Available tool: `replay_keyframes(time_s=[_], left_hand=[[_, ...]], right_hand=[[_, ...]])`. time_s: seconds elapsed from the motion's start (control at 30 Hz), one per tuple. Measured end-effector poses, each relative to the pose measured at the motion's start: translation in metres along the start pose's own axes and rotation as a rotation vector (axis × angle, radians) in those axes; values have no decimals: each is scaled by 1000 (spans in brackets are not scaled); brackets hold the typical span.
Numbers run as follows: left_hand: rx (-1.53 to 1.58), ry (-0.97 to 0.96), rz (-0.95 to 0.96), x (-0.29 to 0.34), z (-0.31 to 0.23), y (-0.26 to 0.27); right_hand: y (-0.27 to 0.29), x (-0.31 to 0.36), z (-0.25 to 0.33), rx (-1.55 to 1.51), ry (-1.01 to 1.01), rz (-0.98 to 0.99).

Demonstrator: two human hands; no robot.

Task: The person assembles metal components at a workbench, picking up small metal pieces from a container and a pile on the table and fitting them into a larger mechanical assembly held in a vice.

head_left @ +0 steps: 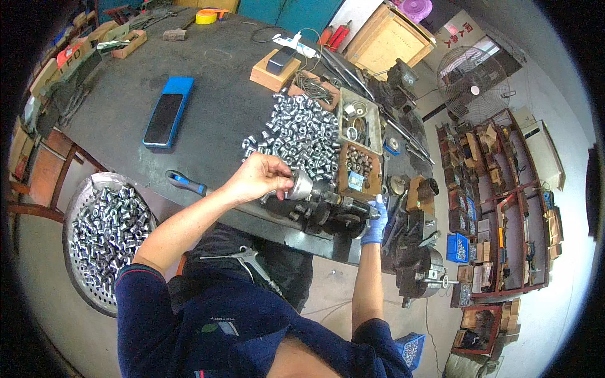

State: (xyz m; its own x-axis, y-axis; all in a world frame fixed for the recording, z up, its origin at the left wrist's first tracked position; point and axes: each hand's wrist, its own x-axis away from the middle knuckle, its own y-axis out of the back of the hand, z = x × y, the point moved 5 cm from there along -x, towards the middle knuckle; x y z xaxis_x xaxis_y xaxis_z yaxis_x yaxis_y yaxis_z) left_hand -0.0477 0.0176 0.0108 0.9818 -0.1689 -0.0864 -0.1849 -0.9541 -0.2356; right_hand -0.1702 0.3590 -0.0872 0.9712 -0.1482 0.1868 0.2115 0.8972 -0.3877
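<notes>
My bare left hand (261,179) has its thumb and fingers closed together at the silver round head (302,186) of a dark bench fixture (340,217) on the table's near edge. Whatever small piece lies between those fingertips is hidden. At the fixture's right end, my right hand (375,222), in a blue glove, is wrapped round a part of it, mostly covered by the glove. Just beyond my left hand a heap of shiny metal nut-like fittings (302,135) spreads over the dark table (214,63). An air blow gun (249,259) lies near my lap.
A round perforated metal tray (74,277) full of fittings stands at the left. A blue-cased device (167,120) and a blue-black handled tool (186,183) lie on the table. Right of the heap are a parts box (359,120), a cardboard box (373,183) and a bench vise (421,268).
</notes>
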Motion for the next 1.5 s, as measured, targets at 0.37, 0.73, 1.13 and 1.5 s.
replay_keyframes(time_s=[0.37,0.73,1.13,1.5], left_hand=[[-90,39,-49,2,4,3],[7,35,-45,4,-3,0],[-569,184,-416,143,-38,114],[-1400,280,-620,195,-47,133]], right_hand=[[-45,66,104,-282,257,257],[35,51,-6,-209,-96,176],[-39,59,97,-300,313,257],[31,90,12,-275,79,77]])
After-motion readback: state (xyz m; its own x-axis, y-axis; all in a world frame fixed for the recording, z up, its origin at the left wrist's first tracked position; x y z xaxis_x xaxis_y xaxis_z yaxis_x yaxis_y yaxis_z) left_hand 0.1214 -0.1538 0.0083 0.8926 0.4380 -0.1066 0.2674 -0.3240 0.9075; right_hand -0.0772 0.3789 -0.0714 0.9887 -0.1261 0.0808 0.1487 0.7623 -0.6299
